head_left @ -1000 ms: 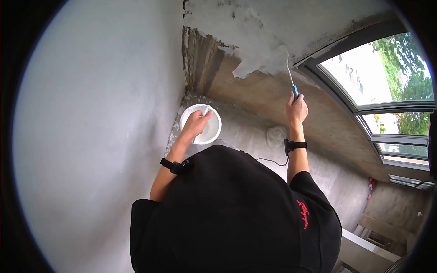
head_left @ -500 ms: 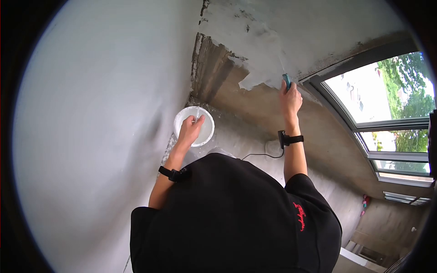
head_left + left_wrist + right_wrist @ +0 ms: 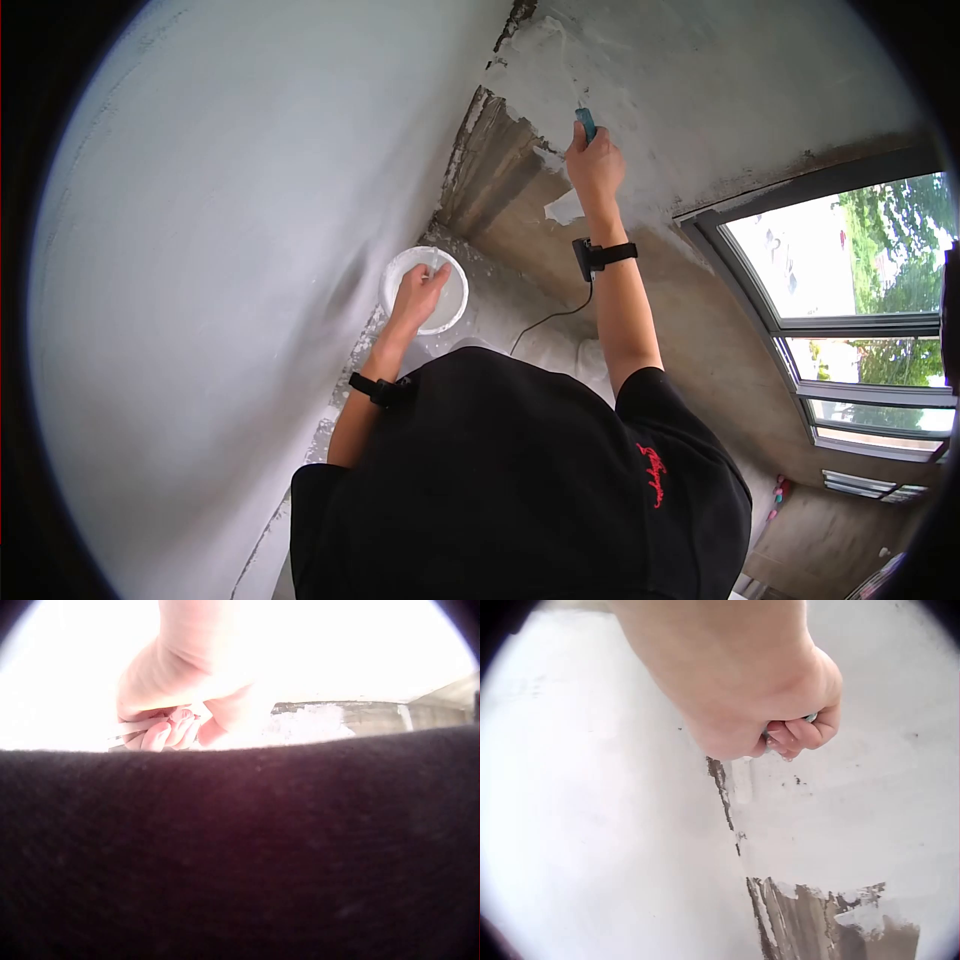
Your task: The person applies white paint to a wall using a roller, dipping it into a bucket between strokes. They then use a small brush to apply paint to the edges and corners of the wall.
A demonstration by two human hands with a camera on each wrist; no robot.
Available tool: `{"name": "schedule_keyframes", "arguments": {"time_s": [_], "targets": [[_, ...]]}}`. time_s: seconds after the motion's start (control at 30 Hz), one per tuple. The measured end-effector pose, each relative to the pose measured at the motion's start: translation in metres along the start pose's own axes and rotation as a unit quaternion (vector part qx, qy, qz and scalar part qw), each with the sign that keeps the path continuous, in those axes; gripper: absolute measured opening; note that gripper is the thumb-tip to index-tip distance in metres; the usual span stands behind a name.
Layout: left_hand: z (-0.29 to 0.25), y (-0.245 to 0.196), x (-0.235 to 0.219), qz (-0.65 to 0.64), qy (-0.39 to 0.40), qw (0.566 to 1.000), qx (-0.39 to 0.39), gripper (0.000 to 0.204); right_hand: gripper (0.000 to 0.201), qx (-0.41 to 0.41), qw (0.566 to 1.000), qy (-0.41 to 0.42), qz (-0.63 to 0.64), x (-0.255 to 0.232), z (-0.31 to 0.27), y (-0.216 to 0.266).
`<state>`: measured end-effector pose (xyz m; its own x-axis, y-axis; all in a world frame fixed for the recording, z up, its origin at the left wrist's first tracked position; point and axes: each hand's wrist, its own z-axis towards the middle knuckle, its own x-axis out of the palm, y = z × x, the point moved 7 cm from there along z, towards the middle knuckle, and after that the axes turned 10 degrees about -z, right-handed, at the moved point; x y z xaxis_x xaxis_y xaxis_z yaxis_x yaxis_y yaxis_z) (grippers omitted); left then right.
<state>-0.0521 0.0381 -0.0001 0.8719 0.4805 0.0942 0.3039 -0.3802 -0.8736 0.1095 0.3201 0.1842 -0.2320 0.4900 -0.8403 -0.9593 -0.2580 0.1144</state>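
The right hand (image 3: 594,166) grips the blue-handled trowel (image 3: 585,122) at the 12 o'clock side of the view, raised so its blade lies against the white-coated wall (image 3: 700,90); the blade is hard to make out. The left hand (image 3: 418,292) holds a thin tool (image 3: 127,733) over the white bucket (image 3: 399,268) at 10 o'clock from the black shirt (image 3: 520,480), which blocks most of the left wrist view.

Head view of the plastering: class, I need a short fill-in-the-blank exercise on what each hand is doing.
1. The right hand grips a tool with a ____ handle.
2. The left hand reaches into a white ____.
3. At the right edge of the head view there is a ____.

Missing words: blue; bucket; window
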Motion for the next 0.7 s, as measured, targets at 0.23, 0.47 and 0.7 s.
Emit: {"name": "schedule_keyframes", "arguments": {"time_s": [0.23,0.47,0.7], "targets": [[0.006,0.0,0.003,0.006,0.009,1.0,0.026,0.044,0.037,0.043,0.999,0.015,-0.001,0.004,-0.024,-0.036],[0.015,0.001,0.018,0.001,0.029,1.0,-0.004,0.045,0.038,0.091,0.988,0.052,-0.111,-0.011,-0.077,-0.131],[0.017,0.003,0.045,0.022,0.07,0.997,-0.029,0.042,0.04,0.139,0.97,0.099,-0.175,-0.044,-0.133,-0.233]]}}
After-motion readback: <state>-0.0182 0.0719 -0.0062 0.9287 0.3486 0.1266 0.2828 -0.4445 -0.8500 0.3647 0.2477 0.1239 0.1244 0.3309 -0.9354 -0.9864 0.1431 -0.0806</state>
